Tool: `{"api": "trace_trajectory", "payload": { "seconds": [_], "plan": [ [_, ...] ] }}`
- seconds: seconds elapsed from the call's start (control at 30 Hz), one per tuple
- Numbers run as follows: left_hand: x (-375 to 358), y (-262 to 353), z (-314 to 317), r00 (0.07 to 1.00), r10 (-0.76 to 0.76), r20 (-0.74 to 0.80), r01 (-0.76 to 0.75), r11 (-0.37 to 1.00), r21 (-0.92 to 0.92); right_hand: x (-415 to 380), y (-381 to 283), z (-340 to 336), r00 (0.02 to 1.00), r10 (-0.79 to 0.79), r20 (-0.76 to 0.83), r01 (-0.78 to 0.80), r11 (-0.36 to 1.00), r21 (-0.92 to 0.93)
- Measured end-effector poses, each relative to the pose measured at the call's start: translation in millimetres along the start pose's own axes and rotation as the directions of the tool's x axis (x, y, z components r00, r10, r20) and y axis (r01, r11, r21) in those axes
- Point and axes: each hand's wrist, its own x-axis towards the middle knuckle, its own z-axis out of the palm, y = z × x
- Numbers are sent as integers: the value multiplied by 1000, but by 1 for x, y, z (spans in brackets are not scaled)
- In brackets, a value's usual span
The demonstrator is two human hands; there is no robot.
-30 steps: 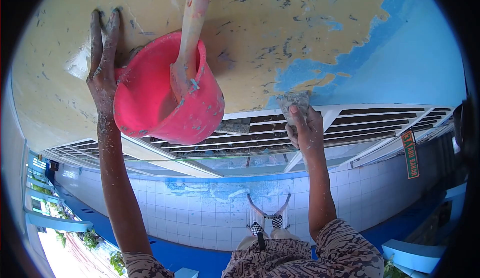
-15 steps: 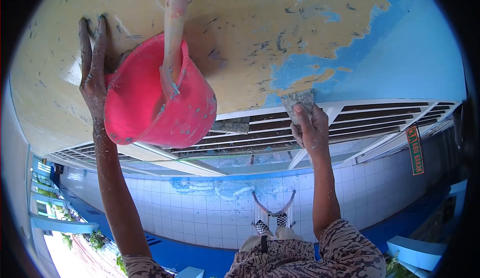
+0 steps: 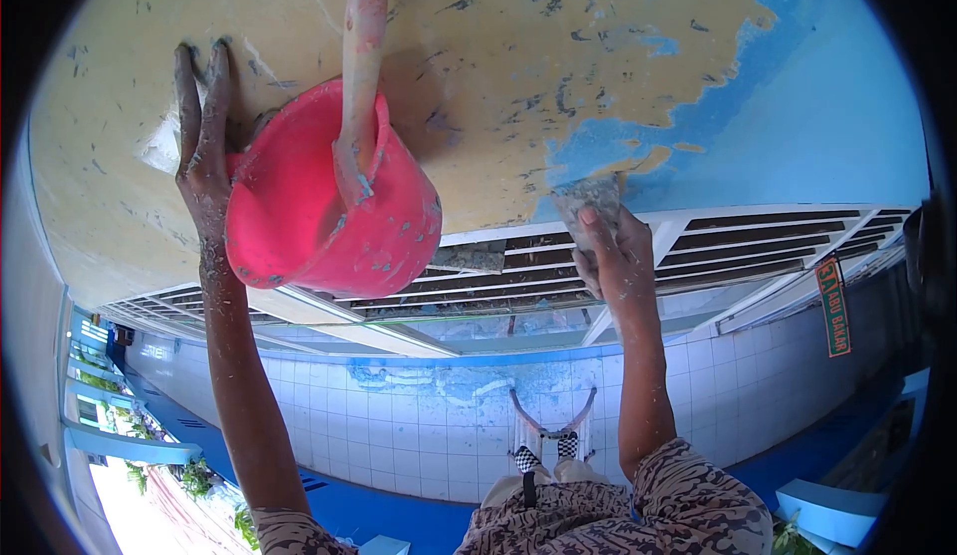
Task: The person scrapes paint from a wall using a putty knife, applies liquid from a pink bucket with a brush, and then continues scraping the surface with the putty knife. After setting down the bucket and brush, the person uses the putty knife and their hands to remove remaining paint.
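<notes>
Against the tan part of the wall, my left hand (image 3: pixel 206 171) has two fingers stretched out and supports a red bucket (image 3: pixel 399 221) at its side. The other fingers are partly hidden at the rim. The bucket is tilted towards me, with grey smears outside. A putty knife (image 3: pixel 364 41) with a worn, pale reddish handle stands in it, leaning on the rim. My right hand (image 3: pixel 623 256) is closed around a grey-caked scraper (image 3: pixel 588 198), its blade against the wall at the lower edge of the tan and blue paint. The scraper's handle is hidden in my palm.
Below the painted wall (image 3: pixel 827 116) runs a slatted vent (image 3: pixel 758 241) with white frames. A grey slab-like piece (image 3: pixel 474 258) lies by the slats. My feet stand on a raised support (image 3: pixel 551 425) above the blue floor. A sign (image 3: pixel 833 306) hangs at the right.
The view has shifted slightly, so the bucket and left hand sit a little lower and to the right. The scraper has moved slightly left along the wall, still in my right hand.
</notes>
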Motion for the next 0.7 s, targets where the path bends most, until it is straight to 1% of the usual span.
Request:
{"api": "trace_trajectory", "payload": {
  "seconds": [0.07, 0.1, 0.2, 0.23, 0.33, 0.37, 0.43, 0.47, 0.67, 0.7],
  "plan": [
    [1, 0, 0, 1000, -2, -6, 2, 1000, 1, 5, 11, -12, 999, -15, 45, 17, 999, -32],
    [0, 1, 0, 1000, 1, -9, -1, 1000, -3, 5, 8, -10, 999, -13, 31, 15, 997, -77],
    [3, 5, 5, 1000, 0, -28, 0, 1000, -18, 6, 12, -13, 999, 0, 47, 3, 998, -56],
    [4, 5, 5, 999, 31, -33, -32, 999, -4, 7, 15, -16, 998, -26, 54, 30, 997, -73],
    [4, 3, 2, 1000, 22, -19, -22, 1000, -9, 8, 13, -17, 999, -14, 50, 19, 994, -103],
    [2, 2, 1, 1000, 17, -17, -17, 1000, -9, 11, 11, -14, 998, -20, 52, 25, 994, -103],
    [2, 3, 1, 1000, 17, -8, -17, 1000, -13, 10, 8, -4, 1000, -17, -9, 17, 999, -38],
    [2, 4, 1, 1000, 15, -7, -15, 1000, -14, 9, 8, -5, 1000, -13, -12, 12, 999, -39],
    [0, 1, 0, 1000, -12, 13, 13, 1000, -20, 18, 14, -8, 998, -50, 42, 50, 999, -16],
    [-1, 1, 1, 1000, -14, 18, 15, 1000, -24, 22, 5, 4, 991, -114, 72, 117, 992, -42]
  ]
}}
